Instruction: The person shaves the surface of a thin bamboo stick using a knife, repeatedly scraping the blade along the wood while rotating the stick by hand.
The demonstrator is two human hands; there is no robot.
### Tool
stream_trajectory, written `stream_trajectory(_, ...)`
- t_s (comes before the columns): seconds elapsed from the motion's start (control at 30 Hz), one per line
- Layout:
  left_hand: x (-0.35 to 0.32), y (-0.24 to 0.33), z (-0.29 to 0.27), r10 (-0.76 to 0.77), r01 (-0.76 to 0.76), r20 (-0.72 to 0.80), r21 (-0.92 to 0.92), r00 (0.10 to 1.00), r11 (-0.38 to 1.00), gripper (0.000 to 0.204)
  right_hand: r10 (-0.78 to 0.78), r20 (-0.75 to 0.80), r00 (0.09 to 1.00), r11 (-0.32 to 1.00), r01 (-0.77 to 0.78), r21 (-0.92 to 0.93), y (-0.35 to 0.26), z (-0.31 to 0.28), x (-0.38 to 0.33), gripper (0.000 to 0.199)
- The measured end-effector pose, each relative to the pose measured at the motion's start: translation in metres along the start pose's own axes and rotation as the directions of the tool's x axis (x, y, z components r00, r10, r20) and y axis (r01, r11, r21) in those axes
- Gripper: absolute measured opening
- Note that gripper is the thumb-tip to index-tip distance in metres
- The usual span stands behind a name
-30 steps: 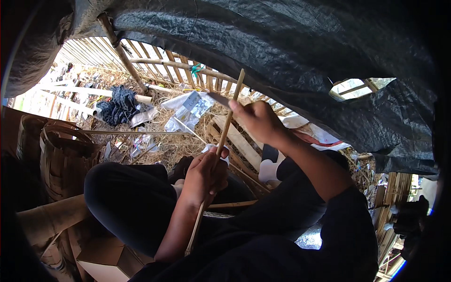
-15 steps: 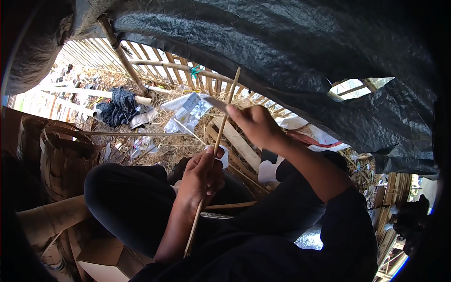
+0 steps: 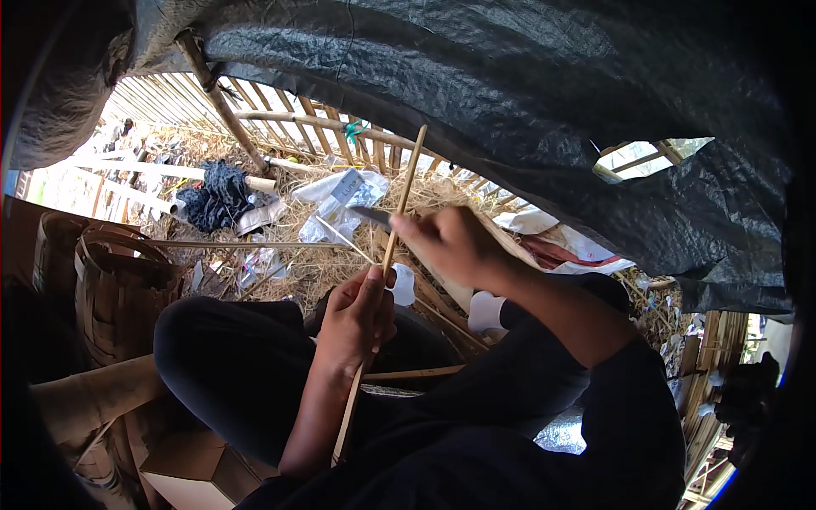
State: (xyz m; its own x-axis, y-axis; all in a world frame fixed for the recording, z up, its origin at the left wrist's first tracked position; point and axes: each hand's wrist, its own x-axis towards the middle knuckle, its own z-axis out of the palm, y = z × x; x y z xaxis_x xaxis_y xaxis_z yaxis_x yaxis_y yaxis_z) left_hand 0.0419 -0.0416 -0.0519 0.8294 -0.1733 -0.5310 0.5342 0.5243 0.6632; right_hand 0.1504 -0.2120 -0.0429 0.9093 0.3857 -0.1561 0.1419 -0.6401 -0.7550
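My left hand (image 3: 363, 314) is closed around a long, thin bamboo strip (image 3: 407, 191), which slants up and away from my lap. Above that grip, my right hand (image 3: 450, 244) is closed on a knife; its handle is hidden in my fingers. The knife blade (image 3: 371, 216) points left and crosses the strip a little above my left hand. A thin pale sliver (image 3: 342, 237) reaches from near my left fingers toward the upper left; whether it is joined to the strip, I cannot tell.
Dry shavings and plastic scraps cover the ground ahead, with a clear plastic bag (image 3: 344, 194). Woven bamboo baskets (image 3: 110, 289) stand at left, above a thick bamboo pole (image 3: 98, 393) and a cardboard box (image 3: 191, 476). A dark tarpaulin (image 3: 510, 76) hangs overhead before a slatted fence (image 3: 319, 127).
My right hand and the knife have moved down along the strip toward my left hand. The strip's upper end has shifted slightly left.
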Motion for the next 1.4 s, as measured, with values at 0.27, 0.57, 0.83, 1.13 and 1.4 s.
stream_trajectory(0.27,-0.002,-0.001,0.001,0.015,-0.017,0.029,0.073,0.999,0.997,0.033,-0.02,-0.051,0.999,0.999,0.018,-0.038,0.013,-0.013,0.016,0.072)
stream_trajectory(0.57,-0.003,0.0,0.002,0.002,-0.004,0.05,0.038,0.999,0.999,0.033,-0.016,-0.144,0.989,0.997,0.006,-0.072,0.015,-0.02,0.026,0.074)
stream_trajectory(0.83,-0.003,0.003,0.006,-0.028,0.029,0.022,-0.046,0.999,0.999,0.032,0.022,-0.116,0.993,0.998,-0.029,-0.058,0.009,-0.01,0.018,0.071)
stream_trajectory(1.13,-0.005,0.004,0.002,-0.044,0.043,-0.036,-0.005,0.998,0.999,0.031,-0.003,-0.106,0.994,0.999,-0.002,-0.048,0.008,0.002,0.012,0.071)
stream_trajectory(1.4,-0.001,0.006,0.006,-0.044,0.044,0.004,-0.037,0.999,0.998,0.031,-0.143,-0.053,0.988,0.989,0.144,0.013,0.006,0.01,0.001,0.074)
